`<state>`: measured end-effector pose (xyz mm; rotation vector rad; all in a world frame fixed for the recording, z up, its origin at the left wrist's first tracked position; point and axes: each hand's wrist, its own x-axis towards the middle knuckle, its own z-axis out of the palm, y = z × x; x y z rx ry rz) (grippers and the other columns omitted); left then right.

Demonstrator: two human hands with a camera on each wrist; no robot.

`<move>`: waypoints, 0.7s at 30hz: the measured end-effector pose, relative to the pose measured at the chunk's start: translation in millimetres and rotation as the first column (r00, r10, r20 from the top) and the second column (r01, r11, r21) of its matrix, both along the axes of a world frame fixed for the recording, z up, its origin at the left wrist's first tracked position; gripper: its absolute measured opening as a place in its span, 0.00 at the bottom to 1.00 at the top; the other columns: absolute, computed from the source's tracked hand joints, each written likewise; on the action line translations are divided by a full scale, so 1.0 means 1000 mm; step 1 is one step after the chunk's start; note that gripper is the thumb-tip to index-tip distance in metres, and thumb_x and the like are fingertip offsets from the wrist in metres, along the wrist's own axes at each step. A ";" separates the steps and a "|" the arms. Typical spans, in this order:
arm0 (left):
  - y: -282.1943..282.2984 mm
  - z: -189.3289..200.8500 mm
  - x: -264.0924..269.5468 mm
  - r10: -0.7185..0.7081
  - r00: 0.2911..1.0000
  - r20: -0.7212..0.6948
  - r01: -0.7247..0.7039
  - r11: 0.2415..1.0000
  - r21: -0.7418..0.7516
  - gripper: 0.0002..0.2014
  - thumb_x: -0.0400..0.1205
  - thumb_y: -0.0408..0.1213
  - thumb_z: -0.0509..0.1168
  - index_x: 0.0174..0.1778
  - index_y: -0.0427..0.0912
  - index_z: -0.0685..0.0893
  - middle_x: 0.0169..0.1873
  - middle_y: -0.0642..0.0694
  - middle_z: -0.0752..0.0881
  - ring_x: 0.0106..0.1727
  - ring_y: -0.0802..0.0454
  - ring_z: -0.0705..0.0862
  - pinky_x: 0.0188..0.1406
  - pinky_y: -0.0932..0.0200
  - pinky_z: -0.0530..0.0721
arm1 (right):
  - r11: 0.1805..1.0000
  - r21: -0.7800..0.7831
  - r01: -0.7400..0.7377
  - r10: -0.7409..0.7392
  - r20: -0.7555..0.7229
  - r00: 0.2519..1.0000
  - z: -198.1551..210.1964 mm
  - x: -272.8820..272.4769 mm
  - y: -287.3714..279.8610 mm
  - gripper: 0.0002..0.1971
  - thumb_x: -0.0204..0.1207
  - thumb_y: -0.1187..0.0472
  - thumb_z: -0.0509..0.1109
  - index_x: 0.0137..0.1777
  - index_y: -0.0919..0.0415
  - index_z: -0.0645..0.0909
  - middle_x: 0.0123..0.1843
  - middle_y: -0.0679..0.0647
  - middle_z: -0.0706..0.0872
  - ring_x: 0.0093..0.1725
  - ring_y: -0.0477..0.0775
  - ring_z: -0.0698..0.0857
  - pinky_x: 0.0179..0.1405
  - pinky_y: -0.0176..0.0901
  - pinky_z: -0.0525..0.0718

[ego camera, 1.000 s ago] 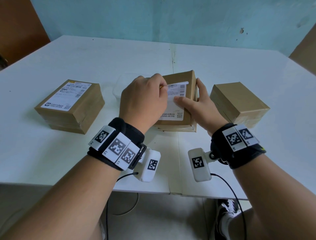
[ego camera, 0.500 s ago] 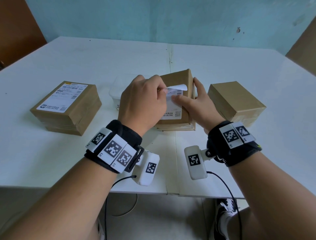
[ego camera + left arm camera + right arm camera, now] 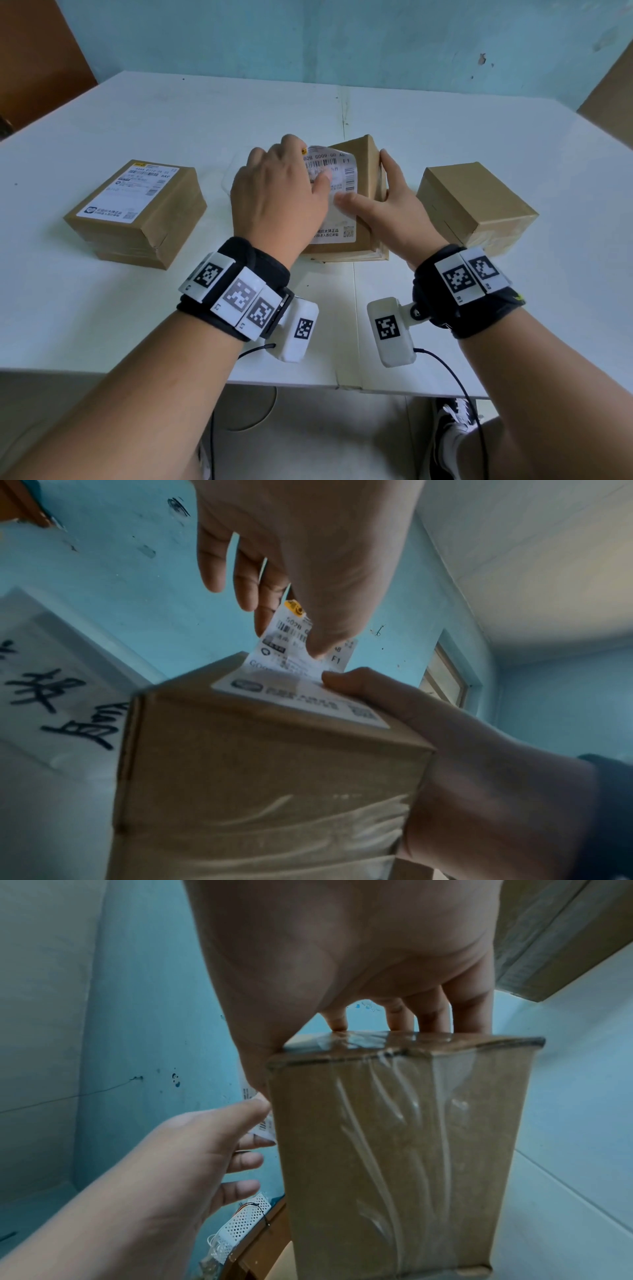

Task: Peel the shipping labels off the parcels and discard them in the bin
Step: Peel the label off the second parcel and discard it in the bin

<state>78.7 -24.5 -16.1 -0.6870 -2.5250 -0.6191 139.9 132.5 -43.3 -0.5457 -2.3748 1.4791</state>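
Observation:
The middle parcel [image 3: 368, 171] is a brown box in front of me. Its white shipping label [image 3: 337, 171] is peeled up from the far end, and the near part still sticks to the top. My left hand [image 3: 310, 171] pinches the lifted part between thumb and fingers, as the left wrist view [image 3: 308, 637] shows. My right hand [image 3: 383, 198] grips the box: its thumb [image 3: 346, 677] presses the label at the fold and its fingers [image 3: 431, 1015] lie along the right side. Left of it lies a second parcel [image 3: 137, 219] with a label [image 3: 128, 188].
A third brown parcel [image 3: 476, 205] with no label on its visible faces stands to the right. A translucent plastic container [image 3: 51, 683] with handwritten characters sits on the white table [image 3: 479, 137] just left of the middle parcel, mostly hidden behind my left hand.
My left hand has pulled the label's far edge up and toward me, so more of it now stands off the box. The right hand keeps its hold.

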 end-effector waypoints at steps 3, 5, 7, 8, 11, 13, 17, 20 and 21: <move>0.003 -0.005 0.002 0.024 1.000 -0.016 -0.024 1.000 0.016 0.27 0.83 0.57 0.65 0.69 0.41 0.74 0.62 0.41 0.82 0.62 0.41 0.79 0.55 0.45 0.81 | 1.000 -0.019 -0.016 0.016 0.000 1.000 -0.001 0.000 -0.002 0.63 0.59 0.30 0.78 0.94 0.40 0.51 0.67 0.49 0.91 0.58 0.51 0.94 0.65 0.56 0.91; 0.002 -0.004 0.002 0.021 0.999 -0.035 -0.018 0.997 0.081 0.32 0.81 0.55 0.69 0.74 0.40 0.70 0.66 0.40 0.78 0.64 0.41 0.79 0.57 0.46 0.83 | 0.999 -0.013 -0.030 0.030 0.005 1.000 0.000 0.001 -0.003 0.62 0.62 0.33 0.78 0.95 0.40 0.50 0.66 0.49 0.92 0.56 0.50 0.95 0.64 0.55 0.92; 0.000 0.000 -0.001 -0.040 0.997 -0.070 0.052 0.984 0.168 0.33 0.80 0.51 0.71 0.77 0.40 0.69 0.68 0.41 0.78 0.66 0.42 0.79 0.58 0.48 0.82 | 1.000 -0.013 -0.027 0.027 0.004 1.000 -0.001 0.002 -0.002 0.60 0.64 0.35 0.78 0.95 0.40 0.49 0.66 0.49 0.91 0.56 0.50 0.95 0.63 0.55 0.93; -0.001 0.002 -0.003 -0.099 0.991 -0.092 0.115 0.976 0.188 0.30 0.81 0.48 0.70 0.76 0.41 0.71 0.66 0.42 0.80 0.64 0.43 0.80 0.58 0.48 0.81 | 1.000 -0.013 -0.022 0.022 0.004 1.000 -0.002 0.002 -0.002 0.60 0.64 0.35 0.77 0.95 0.40 0.49 0.67 0.49 0.91 0.56 0.50 0.95 0.64 0.56 0.92; 0.000 0.001 -0.003 -0.245 0.957 -0.156 0.266 0.955 0.132 0.14 0.83 0.44 0.69 0.63 0.43 0.85 0.56 0.47 0.87 0.57 0.44 0.81 0.55 0.47 0.82 | 1.000 0.001 -0.013 0.013 0.001 1.000 -0.002 0.002 -0.002 0.60 0.64 0.35 0.77 0.95 0.41 0.50 0.68 0.50 0.90 0.58 0.50 0.94 0.66 0.56 0.91; 0.003 -0.003 0.000 -0.276 0.945 -0.176 0.299 0.947 0.117 0.07 0.82 0.42 0.69 0.52 0.45 0.88 0.49 0.49 0.90 0.52 0.45 0.82 0.50 0.49 0.81 | 1.000 0.014 -0.009 0.009 0.002 1.000 -0.001 0.000 -0.002 0.61 0.63 0.33 0.77 0.95 0.42 0.51 0.68 0.50 0.90 0.60 0.49 0.93 0.67 0.55 0.90; 0.005 -0.006 -0.001 -0.315 0.929 -0.193 0.347 0.923 0.164 0.06 0.82 0.41 0.68 0.43 0.45 0.89 0.40 0.51 0.90 0.47 0.46 0.82 0.46 0.50 0.80 | 1.000 -0.011 0.011 -0.011 0.011 1.000 -0.002 0.000 -0.001 0.60 0.66 0.35 0.79 0.95 0.43 0.50 0.68 0.49 0.90 0.60 0.48 0.93 0.65 0.51 0.90; 0.005 -0.008 -0.002 -0.372 0.906 -0.201 0.407 0.896 0.175 0.06 0.81 0.39 0.69 0.40 0.45 0.89 0.37 0.52 0.89 0.43 0.46 0.81 0.44 0.48 0.81 | 1.000 -0.026 0.013 -0.013 0.022 1.000 -0.002 0.000 0.004 0.54 0.78 0.43 0.81 0.96 0.45 0.50 0.69 0.47 0.87 0.60 0.43 0.90 0.52 0.34 0.85; 0.006 -0.009 -0.002 -0.385 0.899 -0.211 0.421 0.891 0.168 0.05 0.80 0.38 0.70 0.39 0.45 0.89 0.36 0.52 0.89 0.43 0.45 0.81 0.44 0.47 0.81 | 0.999 -0.033 0.013 -0.012 0.024 1.000 -0.002 0.001 0.004 0.53 0.79 0.44 0.81 0.96 0.45 0.50 0.69 0.46 0.87 0.60 0.43 0.89 0.49 0.32 0.84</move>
